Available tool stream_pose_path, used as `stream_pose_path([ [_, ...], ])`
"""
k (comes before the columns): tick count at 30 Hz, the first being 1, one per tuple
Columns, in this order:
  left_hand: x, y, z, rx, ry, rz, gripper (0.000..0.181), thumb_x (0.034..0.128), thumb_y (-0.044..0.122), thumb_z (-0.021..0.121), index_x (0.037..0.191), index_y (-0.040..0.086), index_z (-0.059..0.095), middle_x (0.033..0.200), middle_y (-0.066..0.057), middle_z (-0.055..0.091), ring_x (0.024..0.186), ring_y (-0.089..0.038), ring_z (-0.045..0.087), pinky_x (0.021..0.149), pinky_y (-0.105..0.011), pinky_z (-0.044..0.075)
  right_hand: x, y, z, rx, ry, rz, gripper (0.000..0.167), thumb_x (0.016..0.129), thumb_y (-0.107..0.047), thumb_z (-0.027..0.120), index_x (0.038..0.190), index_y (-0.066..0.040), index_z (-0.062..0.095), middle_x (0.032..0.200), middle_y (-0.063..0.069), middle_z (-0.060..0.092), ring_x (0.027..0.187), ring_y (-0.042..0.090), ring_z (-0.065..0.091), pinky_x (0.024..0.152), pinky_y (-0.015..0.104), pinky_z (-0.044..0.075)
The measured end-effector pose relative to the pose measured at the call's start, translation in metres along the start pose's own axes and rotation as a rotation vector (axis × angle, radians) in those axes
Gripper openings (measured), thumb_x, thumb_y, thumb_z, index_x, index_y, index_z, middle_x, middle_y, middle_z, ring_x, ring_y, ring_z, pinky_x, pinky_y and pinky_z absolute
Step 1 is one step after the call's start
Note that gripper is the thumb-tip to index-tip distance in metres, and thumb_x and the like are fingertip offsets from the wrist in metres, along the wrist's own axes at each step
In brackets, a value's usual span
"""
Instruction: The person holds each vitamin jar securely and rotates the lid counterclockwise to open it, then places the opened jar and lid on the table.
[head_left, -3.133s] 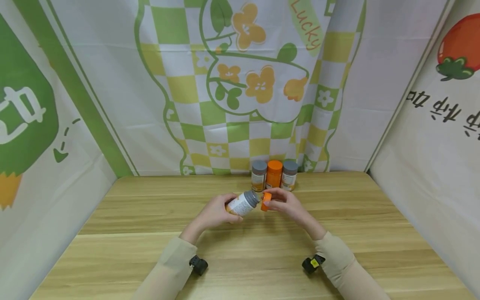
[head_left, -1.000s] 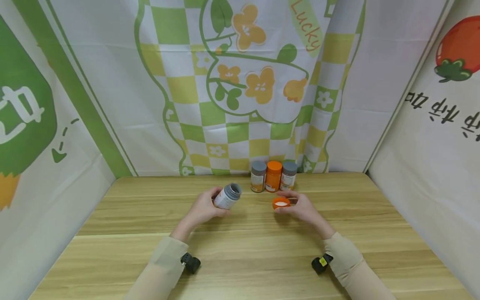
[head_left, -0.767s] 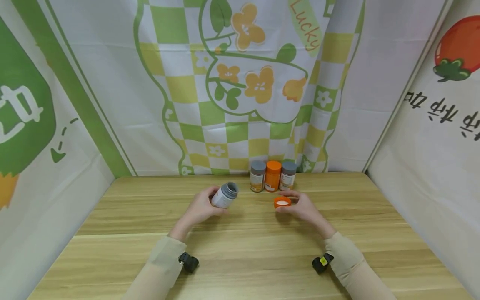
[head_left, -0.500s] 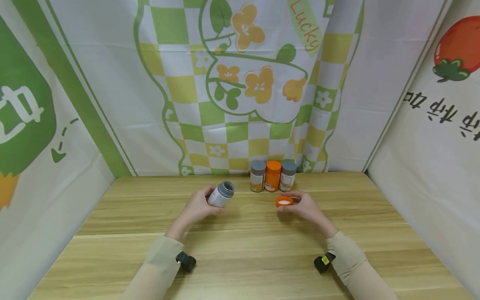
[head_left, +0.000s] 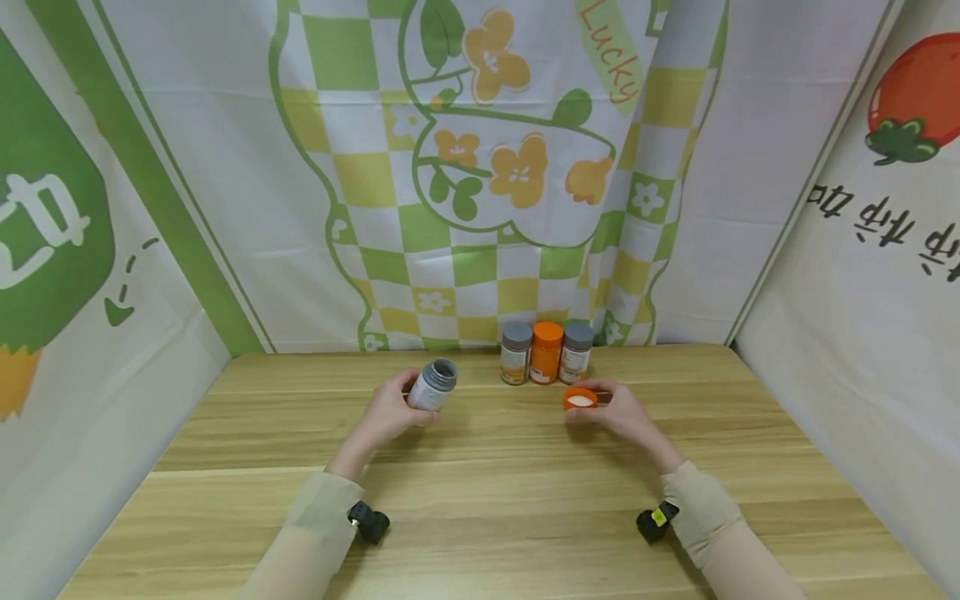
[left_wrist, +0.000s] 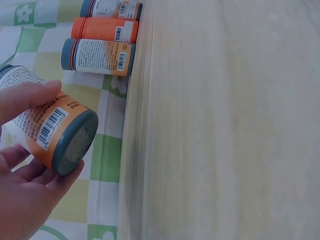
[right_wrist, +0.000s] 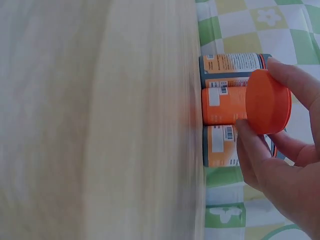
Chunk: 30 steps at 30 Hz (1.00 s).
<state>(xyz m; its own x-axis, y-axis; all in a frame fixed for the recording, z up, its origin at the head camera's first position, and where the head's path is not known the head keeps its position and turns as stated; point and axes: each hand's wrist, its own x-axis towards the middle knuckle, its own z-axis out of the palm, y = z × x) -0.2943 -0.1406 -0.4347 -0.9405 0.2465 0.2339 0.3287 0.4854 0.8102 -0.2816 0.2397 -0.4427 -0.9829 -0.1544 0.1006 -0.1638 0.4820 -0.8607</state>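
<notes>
In the head view my left hand (head_left: 386, 417) grips an uncapped grey-necked bottle (head_left: 432, 387), tilted to the right with its mouth facing up. The left wrist view shows this bottle's (left_wrist: 55, 127) grey base and orange-and-white barcode label, thumb on one side and fingers on the other. My right hand (head_left: 618, 412) pinches an orange bottle cap (head_left: 581, 398) by its rim, its whitish inside turned up. From the right wrist view, the cap's (right_wrist: 267, 102) smooth orange top is visible between thumb and fingers. Cap and bottle are well apart, both above the table.
Three capped bottles stand side by side at the table's back edge: a grey-lidded bottle (head_left: 515, 354), an all-orange bottle (head_left: 546, 353) and another grey-lidded bottle (head_left: 577, 353). Behind them hangs a checked curtain (head_left: 480, 275). The wooden table (head_left: 480, 517) spreads beneath both arms.
Three seconds ago the bottle mouth and cap were close together. Since then the left hand has drawn the bottle left, and the right hand has carried the cap right and turned its inside up.
</notes>
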Motion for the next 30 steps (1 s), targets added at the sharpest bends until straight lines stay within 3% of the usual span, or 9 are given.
stream_pose_path([
  [14,0.007,-0.010,-0.008,-0.016,0.064,-0.041,0.056,0.0649,0.007,0.083,0.115,0.003,0.060,0.108,-0.017,0.064,0.096,-0.030,0.062,0.082,-0.042,0.050,0.006,0.011,-0.015,-0.034,0.007,0.017,0.053,0.077,-0.023,0.078,0.122,-0.002,0.060,0.113,0.017,0.064,0.094,0.015,0.058,0.081,0.025,0.047],
  [30,0.017,-0.014,-0.014,0.020,0.039,-0.105,0.064,0.0658,0.008,0.081,0.124,0.001,0.056,0.112,-0.019,0.064,0.103,-0.033,0.060,0.089,-0.046,0.047,0.012,0.019,-0.030,-0.117,0.014,0.029,0.057,0.076,-0.024,0.078,0.123,0.000,0.058,0.112,0.019,0.064,0.100,0.025,0.059,0.082,0.027,0.045],
])
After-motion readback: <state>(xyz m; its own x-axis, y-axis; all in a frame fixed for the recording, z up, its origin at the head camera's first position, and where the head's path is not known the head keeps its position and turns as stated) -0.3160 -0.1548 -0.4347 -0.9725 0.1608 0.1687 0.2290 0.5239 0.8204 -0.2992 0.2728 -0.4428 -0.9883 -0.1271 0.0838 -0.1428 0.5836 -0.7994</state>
